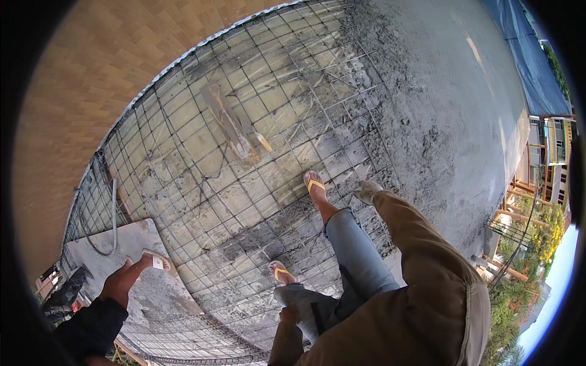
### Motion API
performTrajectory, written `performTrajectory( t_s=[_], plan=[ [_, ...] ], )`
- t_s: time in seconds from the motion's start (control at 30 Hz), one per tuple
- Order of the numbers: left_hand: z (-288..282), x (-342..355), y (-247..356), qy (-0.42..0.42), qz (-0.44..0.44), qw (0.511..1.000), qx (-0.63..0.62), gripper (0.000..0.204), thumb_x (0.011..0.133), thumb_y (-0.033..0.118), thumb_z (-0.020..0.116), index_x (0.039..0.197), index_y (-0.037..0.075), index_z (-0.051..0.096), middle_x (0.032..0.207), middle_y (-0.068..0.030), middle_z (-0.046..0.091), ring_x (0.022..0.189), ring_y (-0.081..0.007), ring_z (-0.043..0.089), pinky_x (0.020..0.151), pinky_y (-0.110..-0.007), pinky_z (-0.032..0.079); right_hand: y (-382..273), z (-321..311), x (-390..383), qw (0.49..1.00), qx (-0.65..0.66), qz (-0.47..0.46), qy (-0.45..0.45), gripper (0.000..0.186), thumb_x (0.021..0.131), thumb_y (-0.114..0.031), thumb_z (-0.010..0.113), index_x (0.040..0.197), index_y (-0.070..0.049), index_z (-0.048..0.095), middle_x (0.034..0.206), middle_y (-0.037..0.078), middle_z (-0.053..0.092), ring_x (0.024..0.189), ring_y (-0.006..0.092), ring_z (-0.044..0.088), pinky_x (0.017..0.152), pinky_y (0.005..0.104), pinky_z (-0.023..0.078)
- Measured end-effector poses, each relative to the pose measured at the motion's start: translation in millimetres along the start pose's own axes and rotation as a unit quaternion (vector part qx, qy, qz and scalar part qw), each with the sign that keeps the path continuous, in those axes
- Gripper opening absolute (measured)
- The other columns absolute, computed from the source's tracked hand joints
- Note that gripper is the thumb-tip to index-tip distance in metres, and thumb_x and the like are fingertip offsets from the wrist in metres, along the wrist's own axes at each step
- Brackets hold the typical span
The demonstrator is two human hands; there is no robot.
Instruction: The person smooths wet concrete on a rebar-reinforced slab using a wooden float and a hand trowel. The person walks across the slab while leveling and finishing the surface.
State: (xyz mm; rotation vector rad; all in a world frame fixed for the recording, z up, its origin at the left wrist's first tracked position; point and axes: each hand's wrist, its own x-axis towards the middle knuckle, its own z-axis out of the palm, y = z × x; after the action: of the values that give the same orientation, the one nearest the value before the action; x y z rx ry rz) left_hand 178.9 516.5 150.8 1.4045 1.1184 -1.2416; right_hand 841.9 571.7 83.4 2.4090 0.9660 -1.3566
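Note:
My right hand (368, 191), in a grey glove, reaches down to the steel rebar mesh (268, 104) beside the edge of the wet concrete (421, 122). Its fingers look curled, and whatever lies in them is too small to make out. My left hand (285, 297) rests low near my bent left knee, seemingly gloved too. Its fingers cannot be told from the grey cloth around them. Under the mesh lies a pale, cement-smeared sheet (177, 122). My feet, in flip-flops with yellow straps, stand on the mesh.
A co-worker's sandalled foot (160, 261) rests on a grey board (149, 296) at the lower left, by a curved hose (114, 213). Muddy planks (226, 125) and a short wood piece (264, 143) lie ahead. Tiled roofing (104, 67) borders the left; a blue tarp (528, 61) hangs far right.

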Motion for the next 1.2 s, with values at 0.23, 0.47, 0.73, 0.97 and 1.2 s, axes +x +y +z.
performTrajectory(
  t_s=[0.23, 0.47, 0.73, 0.97, 1.2],
  plan=[
    [-107, -59, -31, 0.148, 0.088, 0.985, -0.030, 0.060, 0.094, 0.060, 0.049, 0.091, 0.006, 0.075, 0.092, -0.0280, 0.070, 0.091, -0.0436, 0.068, 0.083, -0.054, 0.054, -16, 50, -217, 0.983, 0.128, 0.062, 0.116, 0.066, 0.087, -0.052, 0.063, 0.125, 0.002, 0.063, 0.125, 0.026, 0.064, 0.121, 0.0418, 0.058, 0.104, 0.0435, 0.046],
    [-59, -140, -89, 0.262, 0.271, 0.923, -0.074, 0.049, 0.095, 0.053, 0.053, 0.104, 0.010, 0.074, 0.104, -0.0269, 0.070, 0.104, -0.0454, 0.065, 0.095, -0.048, 0.052, -65, 205, -387, 0.909, 0.399, 0.089, 0.080, 0.042, 0.091, -0.038, 0.064, 0.110, -0.002, 0.069, 0.079, 0.015, 0.071, 0.081, 0.0301, 0.066, 0.078, 0.0407, 0.054],
    [-26, -212, -136, 0.174, 0.183, 0.944, -0.213, 0.046, 0.093, 0.049, 0.056, 0.104, 0.009, 0.074, 0.104, -0.0257, 0.071, 0.104, -0.0441, 0.066, 0.093, -0.049, 0.053, -57, 198, -370, 0.910, 0.400, 0.108, 0.023, 0.035, 0.093, -0.034, 0.064, 0.110, -0.004, 0.066, 0.072, 0.010, 0.063, 0.063, 0.0234, 0.058, 0.058, 0.0376, 0.046],
    [-29, -226, -100, 0.239, 0.162, 0.934, -0.211, 0.043, 0.091, 0.046, 0.059, 0.105, 0.008, 0.074, 0.105, -0.0247, 0.071, 0.103, -0.0429, 0.067, 0.091, -0.050, 0.054, -56, 70, -319, 0.886, 0.443, 0.009, 0.138, 0.030, 0.094, -0.031, 0.065, 0.110, -0.005, 0.063, 0.065, 0.006, 0.056, 0.046, 0.0175, 0.050, 0.040, 0.0350, 0.040],
    [-36, -226, -73, 0.398, 0.129, 0.904, -0.093, 0.038, 0.090, 0.041, 0.060, 0.103, 0.007, 0.074, 0.103, -0.0221, 0.072, 0.100, -0.0409, 0.069, 0.087, -0.052, 0.055, -117, -16, -297, 0.873, 0.443, -0.136, 0.152, 0.037, 0.095, -0.030, 0.063, 0.124, -0.007, 0.057, 0.073, 0.002, 0.057, 0.048, 0.0150, 0.049, 0.040, 0.0339, 0.039]
  ],
)
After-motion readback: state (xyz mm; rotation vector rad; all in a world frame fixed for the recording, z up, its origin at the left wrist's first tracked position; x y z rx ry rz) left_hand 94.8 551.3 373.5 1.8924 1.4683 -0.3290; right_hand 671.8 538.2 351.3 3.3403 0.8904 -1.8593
